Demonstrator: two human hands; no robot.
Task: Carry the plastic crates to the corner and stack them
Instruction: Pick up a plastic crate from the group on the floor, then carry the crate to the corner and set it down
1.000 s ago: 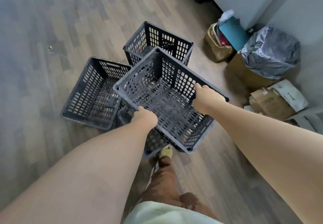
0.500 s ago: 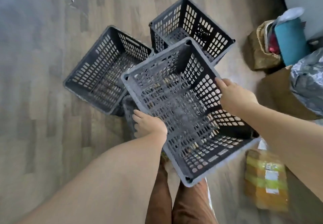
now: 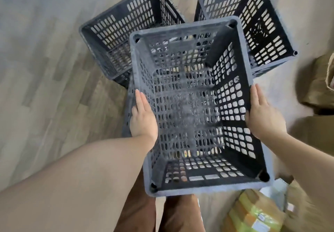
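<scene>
Held crate [image 3: 189,105] now raised closer to camera, turned roughly square to body, versus half-second ago. Left hand [image 3: 142,119] and right hand [image 3: 262,117] press flat on opposite rims, fingers straight, no longer curled. Lift done; carry to corner pending. Two crates, left crate [image 3: 126,30] and right crate [image 3: 253,23], on wood floor [image 3: 45,68]; yellow-green parcel [image 3: 253,213] near feet.

Three black plastic crates [image 3: 197,105], two hands [image 3: 142,119], one yellow-green package [image 3: 253,215].

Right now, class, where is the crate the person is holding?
In the head view the held crate fills the centre, between the left hand and right hand, nearer than two floor crates.
</scene>
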